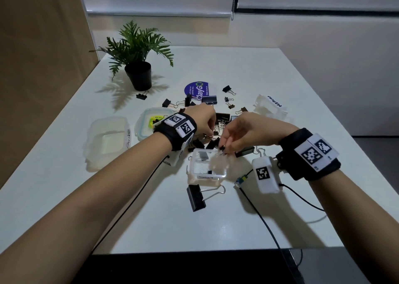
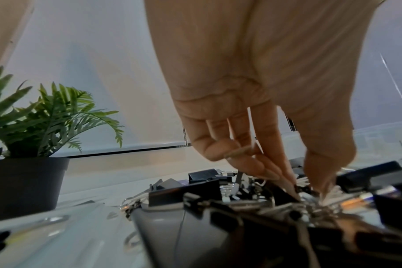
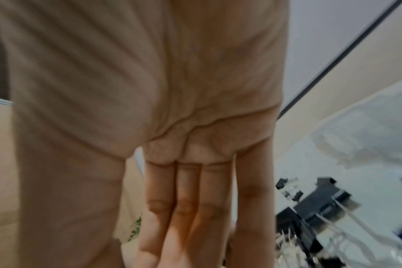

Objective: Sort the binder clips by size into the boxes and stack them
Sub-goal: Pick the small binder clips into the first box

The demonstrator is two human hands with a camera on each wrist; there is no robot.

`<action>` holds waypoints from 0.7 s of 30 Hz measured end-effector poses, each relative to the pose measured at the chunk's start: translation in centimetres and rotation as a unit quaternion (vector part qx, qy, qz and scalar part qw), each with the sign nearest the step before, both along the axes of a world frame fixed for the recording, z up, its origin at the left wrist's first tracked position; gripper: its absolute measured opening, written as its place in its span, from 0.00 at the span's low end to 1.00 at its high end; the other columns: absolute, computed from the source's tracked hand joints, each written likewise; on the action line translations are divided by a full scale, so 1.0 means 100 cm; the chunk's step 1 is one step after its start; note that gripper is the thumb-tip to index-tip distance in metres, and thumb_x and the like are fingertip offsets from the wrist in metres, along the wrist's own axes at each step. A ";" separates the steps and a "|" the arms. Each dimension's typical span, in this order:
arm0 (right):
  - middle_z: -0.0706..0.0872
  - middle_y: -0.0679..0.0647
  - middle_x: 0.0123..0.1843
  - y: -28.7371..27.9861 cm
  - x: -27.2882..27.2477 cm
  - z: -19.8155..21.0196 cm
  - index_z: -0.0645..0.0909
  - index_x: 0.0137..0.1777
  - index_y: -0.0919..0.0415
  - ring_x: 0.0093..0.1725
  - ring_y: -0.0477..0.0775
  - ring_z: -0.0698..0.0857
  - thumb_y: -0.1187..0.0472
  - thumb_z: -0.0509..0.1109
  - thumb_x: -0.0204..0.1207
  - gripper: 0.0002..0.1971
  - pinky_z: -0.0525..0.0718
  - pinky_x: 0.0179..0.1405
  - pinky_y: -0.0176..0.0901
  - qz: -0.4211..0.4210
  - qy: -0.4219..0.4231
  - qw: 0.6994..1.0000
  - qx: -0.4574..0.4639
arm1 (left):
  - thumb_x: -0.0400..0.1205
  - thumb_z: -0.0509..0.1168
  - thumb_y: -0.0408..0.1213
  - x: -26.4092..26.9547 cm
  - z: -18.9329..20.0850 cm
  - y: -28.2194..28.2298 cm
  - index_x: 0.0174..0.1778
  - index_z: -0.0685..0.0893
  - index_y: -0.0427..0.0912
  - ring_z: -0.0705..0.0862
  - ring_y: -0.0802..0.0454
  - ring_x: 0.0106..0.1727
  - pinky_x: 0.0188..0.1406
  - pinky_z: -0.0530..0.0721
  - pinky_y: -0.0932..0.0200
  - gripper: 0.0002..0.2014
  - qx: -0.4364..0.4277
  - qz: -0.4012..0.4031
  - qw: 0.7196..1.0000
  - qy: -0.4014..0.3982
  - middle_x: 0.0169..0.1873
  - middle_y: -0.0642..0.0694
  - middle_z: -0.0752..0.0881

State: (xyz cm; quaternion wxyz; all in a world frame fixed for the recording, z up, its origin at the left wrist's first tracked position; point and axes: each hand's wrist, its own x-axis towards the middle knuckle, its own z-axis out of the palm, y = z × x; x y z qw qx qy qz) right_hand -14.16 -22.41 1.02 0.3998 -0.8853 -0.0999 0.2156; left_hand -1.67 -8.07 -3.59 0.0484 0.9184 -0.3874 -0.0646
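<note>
Black binder clips of several sizes lie in a pile at the middle of the white table. My left hand reaches down into the pile; in the left wrist view its thumb and forefinger pinch a clip's wire handles. My right hand pinches a small black clip just above the clear box labelled Small, which holds a few clips. The right wrist view is blurred and hides that clip. A large clip lies in front of the small box.
A large clear box stands at the left, with a lidded container behind it. A clear box marked Medium is at the right. A potted plant and a purple round pack sit further back. Cables trail from both wrists.
</note>
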 end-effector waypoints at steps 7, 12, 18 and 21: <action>0.91 0.56 0.38 0.005 0.002 -0.018 0.85 0.45 0.62 0.28 0.41 0.88 0.55 0.83 0.66 0.14 0.87 0.30 0.36 -0.075 -0.037 0.990 -0.115 | 0.72 0.76 0.43 -0.002 0.002 0.007 0.39 0.90 0.48 0.82 0.57 0.38 0.30 0.74 0.63 0.05 -0.007 -0.014 1.000 0.011 0.35 0.55 0.87; 0.92 0.56 0.36 0.011 0.005 -0.034 0.86 0.43 0.60 0.30 0.45 0.90 0.56 0.80 0.71 0.08 0.86 0.31 0.33 -0.051 -0.017 0.988 -0.142 | 0.71 0.76 0.45 -0.004 0.008 0.019 0.38 0.91 0.48 0.77 0.65 0.30 0.31 0.75 0.62 0.06 -0.037 -0.018 0.999 0.010 0.26 0.60 0.81; 0.91 0.52 0.31 0.012 0.008 -0.037 0.88 0.39 0.60 0.29 0.43 0.90 0.56 0.80 0.71 0.08 0.89 0.37 0.35 -0.059 -0.042 0.988 -0.135 | 0.69 0.78 0.46 -0.016 0.023 0.049 0.37 0.91 0.50 0.84 0.61 0.36 0.38 0.82 0.59 0.06 -0.114 -0.024 0.992 0.046 0.31 0.57 0.88; 0.91 0.53 0.31 0.013 0.009 -0.037 0.88 0.38 0.61 0.30 0.44 0.91 0.56 0.80 0.70 0.08 0.90 0.39 0.38 -0.070 -0.045 0.988 -0.128 | 0.69 0.80 0.43 -0.026 0.031 0.067 0.37 0.92 0.50 0.84 0.61 0.34 0.39 0.85 0.53 0.05 -0.159 -0.045 0.982 0.094 0.31 0.56 0.89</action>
